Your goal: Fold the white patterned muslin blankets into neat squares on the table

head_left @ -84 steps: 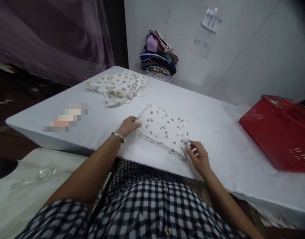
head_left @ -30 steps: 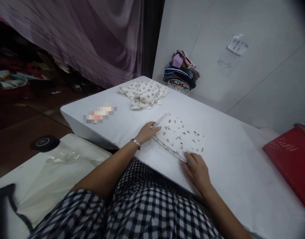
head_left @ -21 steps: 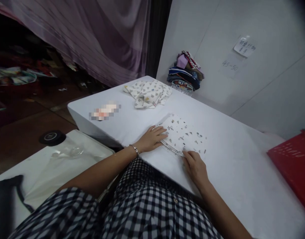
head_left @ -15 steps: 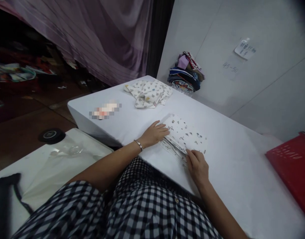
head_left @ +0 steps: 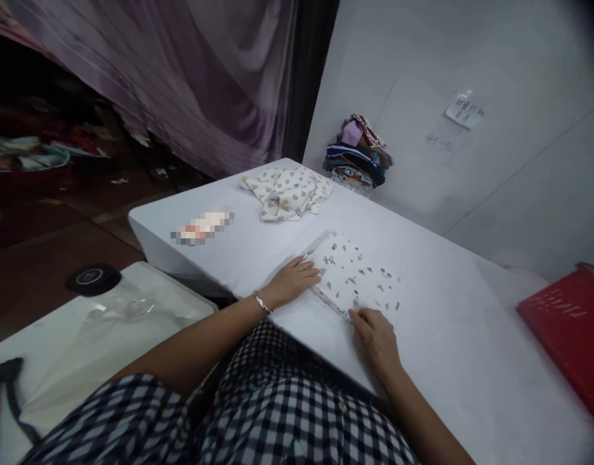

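Head view: folded white garment (head_left: 362, 278) with small dark prints, lying flat on the tabletop (head_left: 452, 349) near its front edge, straight ahead of the body.
Trimmed hem: along the near side of the fold, running between both hands.
Left hand (head_left: 291, 284): spread open, palm down, fingertips pressing the garment's left edge; nothing gripped; bracelet (head_left: 259, 302) at the wrist.
Right hand (head_left: 374, 332): fingers curled onto the near right corner at the hem; pinching or merely pressing, impossible to tell.
Handling, as a judgement: thin, soft cloth, likely to creep or wrinkle; best pinned under the flat left palm while smoothing outward along the hem, with layers kept square and pressure light.
Further back: crumpled spotted garment (head_left: 287, 192), well apart from the fold; stack of folded clothes (head_left: 357, 155) against the wall, below and left of a paper note (head_left: 464, 110).
Right edge: red basket (head_left: 568, 323), well apart from both hands.
Far left: purple curtain (head_left: 204, 77) beyond the tabletop.
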The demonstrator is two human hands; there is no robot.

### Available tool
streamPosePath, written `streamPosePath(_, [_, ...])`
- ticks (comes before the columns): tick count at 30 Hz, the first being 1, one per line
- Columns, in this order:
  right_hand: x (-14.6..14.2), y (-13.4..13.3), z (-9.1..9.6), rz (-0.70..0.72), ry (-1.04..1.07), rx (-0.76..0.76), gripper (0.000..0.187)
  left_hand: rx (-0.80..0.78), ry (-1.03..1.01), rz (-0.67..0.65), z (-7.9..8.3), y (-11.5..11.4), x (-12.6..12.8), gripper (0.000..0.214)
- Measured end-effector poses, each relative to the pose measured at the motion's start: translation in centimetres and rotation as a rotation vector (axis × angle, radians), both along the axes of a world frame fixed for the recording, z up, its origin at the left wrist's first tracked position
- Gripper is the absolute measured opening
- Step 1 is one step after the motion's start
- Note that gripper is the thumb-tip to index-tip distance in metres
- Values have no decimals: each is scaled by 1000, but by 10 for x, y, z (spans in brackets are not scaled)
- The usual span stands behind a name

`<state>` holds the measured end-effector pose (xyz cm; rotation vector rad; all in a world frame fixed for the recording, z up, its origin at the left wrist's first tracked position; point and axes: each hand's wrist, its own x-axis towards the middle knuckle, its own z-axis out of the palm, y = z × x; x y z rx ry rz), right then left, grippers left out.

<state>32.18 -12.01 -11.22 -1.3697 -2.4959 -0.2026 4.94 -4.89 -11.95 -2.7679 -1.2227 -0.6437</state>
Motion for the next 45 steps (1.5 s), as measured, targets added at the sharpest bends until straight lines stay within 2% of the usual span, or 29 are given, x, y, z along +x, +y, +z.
streamPosePath(3, [-2,-1,3,-2,7,-60,34,-64,29,-4,4,-3,-2,32])
streamPosePath(7, [0,1,20,35,149,-219,32,-99,0,-22,12,-9,-4,37])
streamPosePath(9, [2,10,31,26,253,-290,33,-109,-18,-28,15,-10,-4,39])
streamPosePath(12, [3,38,39,-43,309,-278,41,-128,-12,-28,18,-11,-4,42])
streamPosePath(15, [3,76,32,-98,176,-273,53,-144,1,-17,17,-10,-5,43])
streamPosePath(18, [6,106,14,-213,4,-336,62,-158,-9,11,13,-11,-8,43])
streamPosePath(22, [13,118,-3,-263,-63,-367,66,-181,-28,20,15,-15,-10,43])
streamPosePath(26, [6,117,6,-224,-54,-318,65,-184,-103,87,30,-12,6,36])
streamPosePath(29, [-10,127,17,-145,-61,-248,62,-140,-123,134,37,3,28,38])
streamPosePath(32, [-22,147,16,-102,-76,-255,60,-184,-77,238,31,23,42,52])
streamPosePath(36, [-23,167,5,-120,-48,-323,58,-308,-7,321,14,39,44,64])
streamPosePath(41, [-15,161,10,-112,-12,-372,60,-328,18,327,12,37,42,63])
streamPosePath(45, [4,139,13,-137,-4,-261,60,-336,24,329,13,38,43,63])
